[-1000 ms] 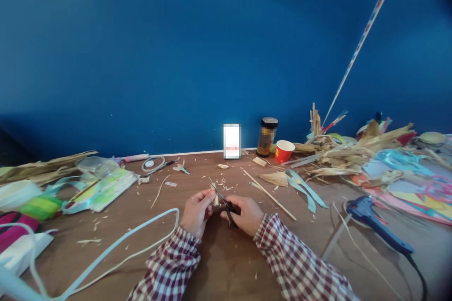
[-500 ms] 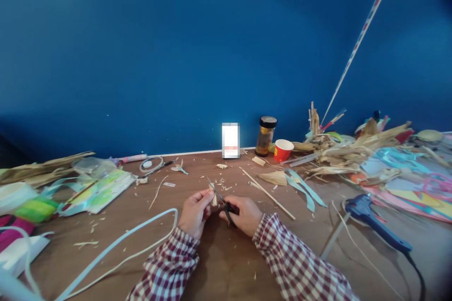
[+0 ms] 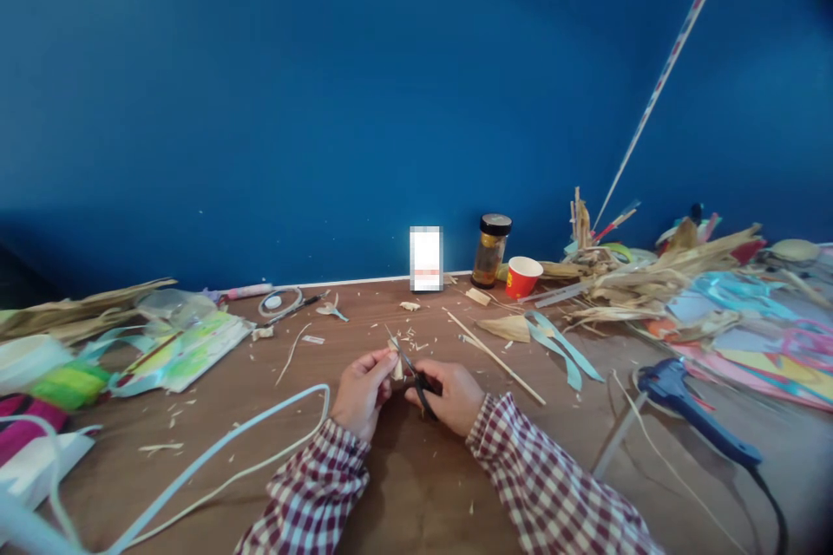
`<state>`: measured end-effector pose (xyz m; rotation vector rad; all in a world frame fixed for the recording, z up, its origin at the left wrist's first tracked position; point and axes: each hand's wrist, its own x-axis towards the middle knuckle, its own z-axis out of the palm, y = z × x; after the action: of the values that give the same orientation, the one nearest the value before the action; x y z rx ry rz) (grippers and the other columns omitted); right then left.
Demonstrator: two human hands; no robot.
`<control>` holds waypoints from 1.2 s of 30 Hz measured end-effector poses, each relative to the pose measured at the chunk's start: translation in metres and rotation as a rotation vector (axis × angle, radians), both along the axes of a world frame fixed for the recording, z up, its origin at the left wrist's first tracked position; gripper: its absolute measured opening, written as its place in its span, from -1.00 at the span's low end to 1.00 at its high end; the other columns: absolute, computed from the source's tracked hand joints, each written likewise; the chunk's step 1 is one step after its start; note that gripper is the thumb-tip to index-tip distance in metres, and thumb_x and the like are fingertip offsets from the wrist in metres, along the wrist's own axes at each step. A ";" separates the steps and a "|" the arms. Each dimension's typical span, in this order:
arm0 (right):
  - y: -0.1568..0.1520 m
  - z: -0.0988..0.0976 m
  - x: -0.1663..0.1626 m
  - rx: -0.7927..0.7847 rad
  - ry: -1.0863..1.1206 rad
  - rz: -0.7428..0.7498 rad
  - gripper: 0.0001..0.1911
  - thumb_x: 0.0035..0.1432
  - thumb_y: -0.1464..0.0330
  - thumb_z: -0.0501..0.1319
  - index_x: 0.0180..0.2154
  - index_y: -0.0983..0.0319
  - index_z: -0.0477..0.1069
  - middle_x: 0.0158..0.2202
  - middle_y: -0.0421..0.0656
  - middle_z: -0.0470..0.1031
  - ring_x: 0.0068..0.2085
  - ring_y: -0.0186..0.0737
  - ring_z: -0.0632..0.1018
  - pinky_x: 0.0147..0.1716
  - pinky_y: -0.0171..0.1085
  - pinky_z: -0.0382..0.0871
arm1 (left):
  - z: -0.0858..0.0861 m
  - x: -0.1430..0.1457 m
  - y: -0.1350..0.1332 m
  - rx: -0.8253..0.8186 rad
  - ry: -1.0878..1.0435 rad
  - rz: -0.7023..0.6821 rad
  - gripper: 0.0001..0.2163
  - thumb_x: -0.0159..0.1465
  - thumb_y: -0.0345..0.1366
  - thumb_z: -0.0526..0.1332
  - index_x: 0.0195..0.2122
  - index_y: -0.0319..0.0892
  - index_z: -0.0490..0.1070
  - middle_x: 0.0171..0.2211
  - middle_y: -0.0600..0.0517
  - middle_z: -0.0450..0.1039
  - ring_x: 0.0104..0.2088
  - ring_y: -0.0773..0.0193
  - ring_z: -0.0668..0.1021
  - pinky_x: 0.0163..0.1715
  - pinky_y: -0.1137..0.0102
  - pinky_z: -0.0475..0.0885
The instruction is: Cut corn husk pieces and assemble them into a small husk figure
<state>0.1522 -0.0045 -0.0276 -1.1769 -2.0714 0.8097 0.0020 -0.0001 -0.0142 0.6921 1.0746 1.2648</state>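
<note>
My left hand (image 3: 362,390) is closed, pinching a small pale piece of dried husk (image 3: 397,367) between thumb and fingers. In my right hand (image 3: 450,395) is a pair of black-handled scissors (image 3: 424,395), its blades pointing up and left across the husk piece. Whether the blades are parted is too small to tell. Small pale clippings (image 3: 409,335) lie on the table just beyond both hands. A thin wooden stick (image 3: 504,364) rests to the right of the scissors.
A blue glue gun (image 3: 693,408) lies at the right. Behind stand a lidded jar (image 3: 492,251) and a red paper cup (image 3: 524,278). Dried husks (image 3: 683,269) and ribbons pile up at the far right. White cable (image 3: 227,427) loops at the left. A blue panel (image 3: 325,121) closes off the back.
Hardly anything differs. The whole view has shifted very slightly; both hands keep the same hold on the husk piece and the scissors.
</note>
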 end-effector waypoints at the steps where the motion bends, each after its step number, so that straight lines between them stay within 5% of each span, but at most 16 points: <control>1: 0.000 -0.001 0.000 -0.005 0.003 0.003 -0.80 0.03 0.20 0.14 -0.40 0.21 0.35 -0.60 -0.31 0.25 -0.55 -0.41 0.26 -0.57 -0.42 0.05 | 0.000 0.000 0.000 -0.003 -0.001 0.003 -0.75 -0.14 -0.25 0.33 -0.47 -0.28 0.39 -0.75 0.21 0.17 -0.73 0.56 0.15 -0.75 0.60 0.00; 36: 0.000 -0.002 -0.001 -0.035 0.007 -0.017 -0.78 0.06 0.21 0.10 -0.39 0.21 0.38 -0.57 -0.28 0.31 -0.53 -0.40 0.30 -0.56 -0.42 0.09 | 0.000 -0.002 0.000 -0.007 0.009 0.018 -0.72 -0.18 -0.23 0.35 -0.47 -0.26 0.40 -0.77 0.24 0.12 -0.73 0.55 0.13 -0.75 0.60 -0.01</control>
<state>0.1507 -0.0047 -0.0297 -1.2072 -2.0471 0.8441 -0.0002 0.0002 -0.0143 0.6845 1.0941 1.2738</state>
